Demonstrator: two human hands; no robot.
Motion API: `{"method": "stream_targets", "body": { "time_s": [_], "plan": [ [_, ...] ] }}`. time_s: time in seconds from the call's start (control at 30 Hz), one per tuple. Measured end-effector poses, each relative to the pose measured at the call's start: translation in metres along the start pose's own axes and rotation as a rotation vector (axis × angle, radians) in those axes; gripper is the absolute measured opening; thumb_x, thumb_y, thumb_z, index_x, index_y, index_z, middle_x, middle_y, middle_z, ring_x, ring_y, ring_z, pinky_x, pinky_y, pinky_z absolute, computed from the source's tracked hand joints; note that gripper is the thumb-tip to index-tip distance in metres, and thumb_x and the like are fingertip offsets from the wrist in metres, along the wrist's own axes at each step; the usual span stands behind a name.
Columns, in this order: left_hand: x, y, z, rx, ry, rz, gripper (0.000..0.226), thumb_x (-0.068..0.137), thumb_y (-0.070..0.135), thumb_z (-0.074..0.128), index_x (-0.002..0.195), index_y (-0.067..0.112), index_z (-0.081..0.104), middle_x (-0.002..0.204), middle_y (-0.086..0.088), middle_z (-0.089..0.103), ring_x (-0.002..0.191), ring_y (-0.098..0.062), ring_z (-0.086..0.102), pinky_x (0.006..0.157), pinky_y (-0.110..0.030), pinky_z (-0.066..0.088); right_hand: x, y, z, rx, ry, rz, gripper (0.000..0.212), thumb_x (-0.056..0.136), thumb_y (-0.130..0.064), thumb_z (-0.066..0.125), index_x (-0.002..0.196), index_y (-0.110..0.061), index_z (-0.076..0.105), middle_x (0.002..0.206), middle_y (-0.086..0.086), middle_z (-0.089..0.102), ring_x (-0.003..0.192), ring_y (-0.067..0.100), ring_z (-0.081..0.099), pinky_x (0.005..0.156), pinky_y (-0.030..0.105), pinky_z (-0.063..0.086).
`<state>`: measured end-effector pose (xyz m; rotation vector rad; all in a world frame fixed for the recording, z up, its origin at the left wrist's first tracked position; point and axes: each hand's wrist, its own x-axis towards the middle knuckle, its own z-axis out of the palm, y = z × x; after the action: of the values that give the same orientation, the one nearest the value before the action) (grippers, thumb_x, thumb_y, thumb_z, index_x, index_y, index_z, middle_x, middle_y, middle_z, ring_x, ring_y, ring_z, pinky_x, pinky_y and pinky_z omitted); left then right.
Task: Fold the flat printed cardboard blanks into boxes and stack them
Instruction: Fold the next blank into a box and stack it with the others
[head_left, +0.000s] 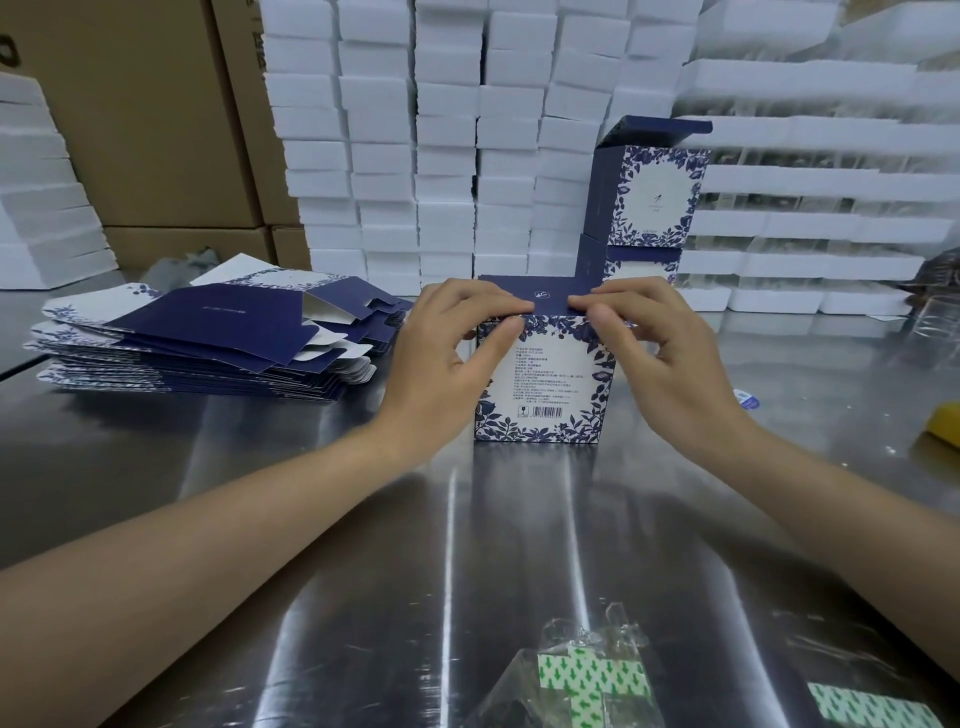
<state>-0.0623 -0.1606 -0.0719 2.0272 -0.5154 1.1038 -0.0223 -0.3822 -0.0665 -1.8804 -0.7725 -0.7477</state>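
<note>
Closest to the camera, a crumpled clear bag (587, 670) holding green-and-white patterned pads lies on the shiny metal table (363, 519), with a loose strip (872, 709) of the same pattern just to its right at the bottom edge. Both bare forearms reach forward over the table to a box (545, 384) standing upright in the middle, its white front panel printed with small text and a barcode and framed by blue leaves. The left hand (447, 358) grips the box's upper left corner, fingers curled over the dark blue lid (545, 301) and thumb pressed on the front panel. The right hand (660, 353) grips the upper right corner the same way, fingertips on the lid's front edge and thumb on the front; the two hands' fingertips lie near each other on the lid. To the left, a pile of flat blanks (208, 338) rests on the table, fanned unevenly, blue and white sides showing. A yellow object (943, 426) sits at the right edge. Behind the box and a little right, two folded boxes (654, 208) stand one on the other, the top one's lid raised. Farther back, a wall of white foam blocks (447, 156) rises, with brown cartons (156, 130) to the left and layered white trays (805, 228) to the right.
</note>
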Motion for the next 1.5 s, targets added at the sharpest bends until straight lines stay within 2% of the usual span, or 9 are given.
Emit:
{"method": "stream_targets", "body": {
  "time_s": [0.2, 0.37, 0.5, 0.6, 0.73, 0.9, 1.17, 1.33, 1.5],
  "plan": [
    [0.0, -0.008, -0.003, -0.075, -0.007, -0.017, 0.028, 0.103, 0.004, 0.053, 0.112, 0.013, 0.078, 0.115, 0.002, 0.066, 0.117, -0.016, 0.062, 0.104, -0.039, 0.048, 0.002, 0.01, -0.008, 0.102, 0.042, 0.037, 0.041, 0.106, -0.011, 0.038, 0.134, -0.02, 0.066, 0.132, -0.001, 0.064, 0.122, 0.015, 0.059, 0.106, 0.039, 0.047],
    [0.004, -0.019, -0.005, -0.105, 0.032, -0.076, 0.032, 0.104, 0.0, 0.052, 0.107, 0.017, 0.078, 0.121, 0.008, 0.057, 0.123, -0.01, 0.057, 0.105, -0.038, 0.049, 0.001, 0.012, -0.011, -0.137, -0.052, -0.015, 0.051, 0.094, 0.004, 0.058, 0.138, -0.022, 0.064, 0.148, -0.008, 0.054, 0.141, 0.009, 0.047, 0.118, 0.036, 0.038],
    [0.006, -0.027, -0.004, -0.012, 0.076, -0.142, 0.03, 0.107, 0.009, 0.058, 0.111, 0.027, 0.081, 0.123, 0.005, 0.048, 0.114, -0.019, 0.055, 0.092, -0.041, 0.052, -0.001, 0.01, -0.009, -0.204, -0.069, -0.084, 0.039, 0.096, -0.009, 0.071, 0.133, -0.02, 0.066, 0.134, -0.005, 0.06, 0.13, 0.013, 0.054, 0.114, 0.031, 0.04],
    [0.007, -0.026, -0.006, -0.04, 0.063, -0.174, 0.028, 0.107, 0.019, 0.057, 0.12, 0.036, 0.077, 0.116, 0.012, 0.048, 0.108, -0.009, 0.056, 0.082, -0.029, 0.049, -0.002, 0.005, -0.01, -0.232, -0.023, -0.134, 0.033, 0.096, -0.01, 0.069, 0.127, -0.019, 0.069, 0.125, -0.005, 0.063, 0.121, 0.015, 0.056, 0.106, 0.025, 0.041],
    [0.006, -0.024, -0.005, -0.197, -0.085, -0.38, 0.046, 0.103, 0.052, 0.044, 0.144, 0.041, 0.061, 0.132, 0.017, 0.055, 0.125, 0.001, 0.055, 0.107, -0.037, 0.049, -0.007, -0.004, -0.006, -0.262, 0.0, -0.207, 0.028, 0.093, -0.012, 0.065, 0.121, -0.016, 0.07, 0.119, -0.004, 0.065, 0.113, 0.021, 0.056, 0.102, 0.019, 0.035],
    [0.005, -0.014, -0.003, -0.525, -0.192, -0.512, 0.067, 0.097, 0.063, 0.043, 0.157, 0.033, 0.048, 0.152, 0.019, 0.057, 0.134, 0.004, 0.056, 0.102, -0.025, 0.053, -0.013, -0.017, 0.0, -0.217, 0.012, -0.305, 0.031, 0.091, -0.006, 0.063, 0.121, -0.011, 0.07, 0.116, -0.006, 0.065, 0.107, 0.015, 0.053, 0.098, 0.028, 0.04],
    [0.008, -0.011, -0.006, -0.567, -0.111, -0.536, 0.041, 0.114, 0.03, 0.036, 0.141, 0.024, 0.067, 0.135, 0.01, 0.072, 0.121, 0.0, 0.066, 0.088, -0.01, 0.05, -0.007, -0.017, -0.003, -0.167, -0.006, -0.36, 0.042, 0.08, 0.011, 0.056, 0.117, -0.004, 0.068, 0.113, 0.003, 0.066, 0.105, 0.022, 0.059, 0.096, 0.032, 0.046],
    [0.013, -0.018, -0.01, -0.618, -0.225, -0.611, 0.046, 0.105, 0.05, 0.035, 0.132, 0.042, 0.071, 0.131, 0.013, 0.074, 0.126, -0.012, 0.066, 0.111, -0.038, 0.05, -0.004, -0.006, -0.012, -0.132, -0.098, -0.239, 0.041, 0.086, -0.004, 0.062, 0.125, -0.012, 0.067, 0.128, 0.0, 0.063, 0.123, 0.016, 0.058, 0.109, 0.033, 0.042],
    [0.01, -0.021, -0.001, -0.528, -0.16, -0.617, 0.041, 0.11, 0.06, 0.035, 0.134, 0.046, 0.065, 0.127, 0.024, 0.072, 0.121, 0.002, 0.065, 0.117, -0.046, 0.046, -0.005, 0.0, -0.011, -0.089, -0.133, -0.131, 0.037, 0.093, -0.015, 0.067, 0.129, -0.02, 0.067, 0.128, -0.006, 0.061, 0.123, 0.014, 0.058, 0.101, 0.016, 0.04]
  ]
}}
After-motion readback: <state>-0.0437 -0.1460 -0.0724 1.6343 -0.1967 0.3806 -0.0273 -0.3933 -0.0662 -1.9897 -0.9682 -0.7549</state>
